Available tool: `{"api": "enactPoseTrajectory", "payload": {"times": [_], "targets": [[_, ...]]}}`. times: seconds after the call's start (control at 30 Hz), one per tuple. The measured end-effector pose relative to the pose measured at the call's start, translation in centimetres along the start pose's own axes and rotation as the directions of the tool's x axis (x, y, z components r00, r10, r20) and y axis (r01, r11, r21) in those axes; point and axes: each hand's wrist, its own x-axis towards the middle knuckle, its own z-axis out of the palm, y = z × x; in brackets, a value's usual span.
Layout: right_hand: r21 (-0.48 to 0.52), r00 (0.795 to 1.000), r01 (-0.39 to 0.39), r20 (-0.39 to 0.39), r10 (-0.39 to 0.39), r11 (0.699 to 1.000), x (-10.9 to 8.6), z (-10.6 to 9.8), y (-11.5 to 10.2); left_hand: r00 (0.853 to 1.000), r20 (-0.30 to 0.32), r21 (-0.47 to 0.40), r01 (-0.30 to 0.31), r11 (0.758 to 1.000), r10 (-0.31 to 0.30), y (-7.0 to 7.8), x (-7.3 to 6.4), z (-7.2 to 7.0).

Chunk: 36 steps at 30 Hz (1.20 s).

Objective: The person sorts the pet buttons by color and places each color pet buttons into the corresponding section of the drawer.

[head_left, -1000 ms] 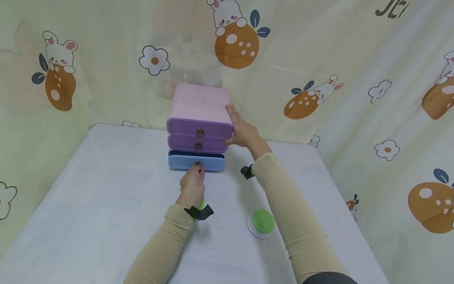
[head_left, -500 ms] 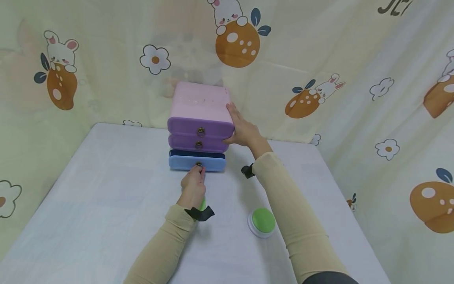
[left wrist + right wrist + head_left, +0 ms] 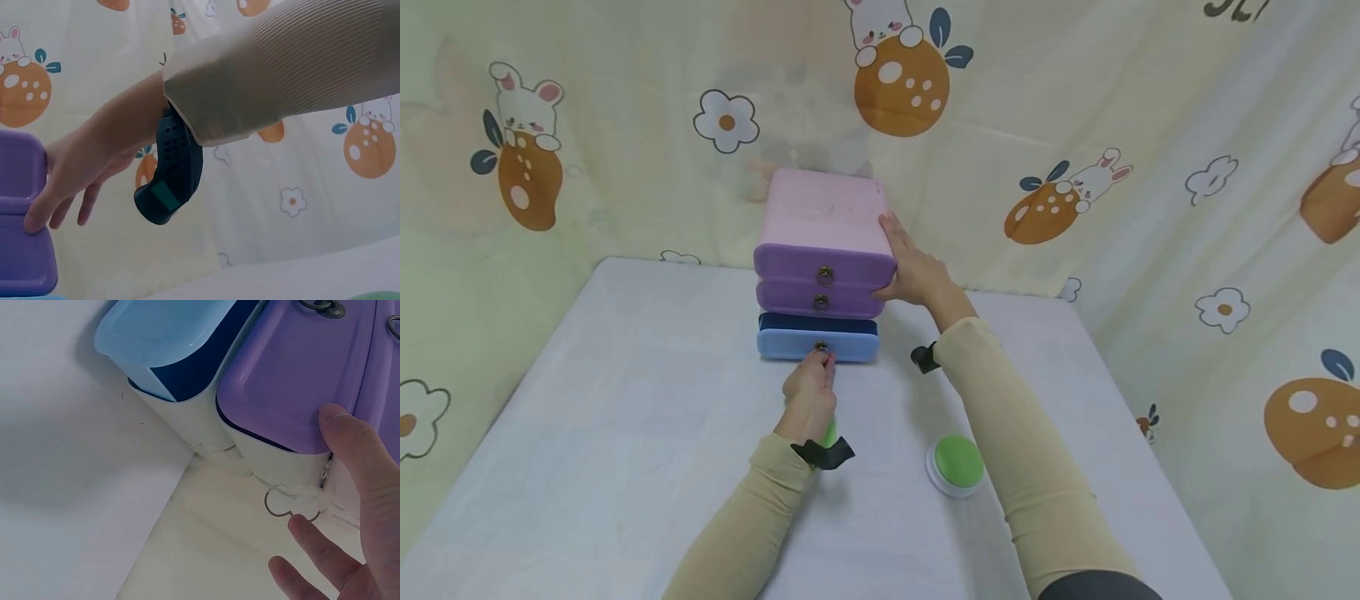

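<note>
A small drawer cabinet with a pink top stands at the back of the table. Its two upper drawers have purple fronts; the bottom blue drawer is pulled partly out, its dark blue inside showing. My left hand pinches the metal ring pull on the blue drawer. With fingers spread along the cabinet's right side, my right hand steadies it. The right thumb presses on a purple front in the right wrist view. The left wrist view shows only the right hand.
A round green push button on a white base stands on the white table, beside the right forearm. Something green shows partly behind the left wrist. A printed curtain hangs close behind the cabinet and along the sides.
The blue drawer has come slightly farther out toward me, and more of its dark inside shows. The left hand stays on the pull; the right hand keeps its place on the cabinet.
</note>
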Motion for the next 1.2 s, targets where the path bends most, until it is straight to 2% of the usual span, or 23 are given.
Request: {"api": "enactPoseTrajectory", "payload": {"times": [0.33,0.8,1.2], "targets": [[-0.011,1.000,0.022,-0.011,-0.022,1.000,0.0,0.0,0.0,1.000,-0.021,0.008,0.004,1.000,-0.003,-0.1,-0.2,-0.2],[-0.009,0.999,0.030,-0.023,-0.031,0.999,0.2,0.4,0.3,1.000,0.030,0.004,-0.006,1.000,0.006,0.2,-0.4,-0.6],[0.014,1.000,0.015,-0.010,-0.015,1.000,0.2,0.4,0.4,0.999,0.037,0.032,0.001,0.999,-0.002,0.2,-1.1,-1.3]]}}
